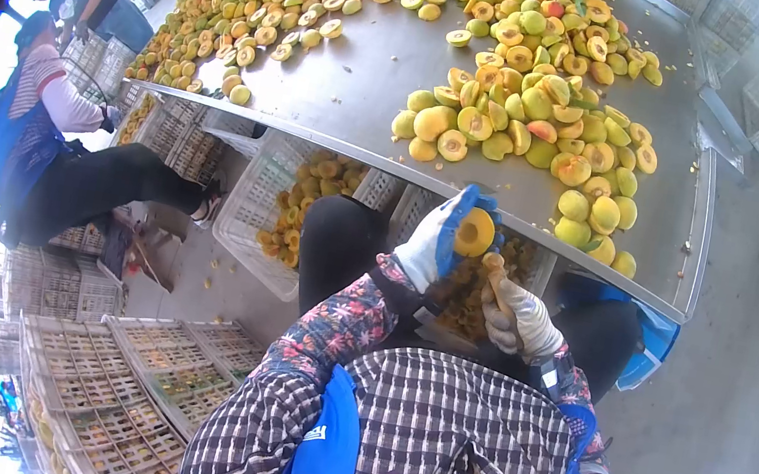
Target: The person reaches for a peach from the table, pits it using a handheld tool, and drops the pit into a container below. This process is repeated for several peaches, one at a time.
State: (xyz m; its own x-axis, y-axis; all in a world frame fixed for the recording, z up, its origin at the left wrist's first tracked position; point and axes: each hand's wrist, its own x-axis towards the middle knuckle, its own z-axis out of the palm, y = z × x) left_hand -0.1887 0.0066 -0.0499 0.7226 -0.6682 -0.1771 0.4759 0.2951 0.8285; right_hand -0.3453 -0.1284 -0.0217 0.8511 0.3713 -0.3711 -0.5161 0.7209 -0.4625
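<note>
My left hand (pixel 434 242), in a white and blue glove, holds a halved yellow peach (pixel 475 233) with its cut face turned towards me. My right hand (pixel 515 319), in a white glove, grips a small pitting tool (pixel 495 270) whose tip rests at the lower edge of the peach half. Both hands are just below the front edge of the metal table (pixel 356 81). On the table right above them lies a heap of whole and halved peaches (pixel 528 141).
More halved peaches (pixel 268 4) cover the far left and back of the table. White plastic crates (pixel 268 207) with peach pieces stand under the table by my knees. A seated person (pixel 58 160) works at the left, another behind. Stacked empty crates (pixel 131 376) fill the lower left.
</note>
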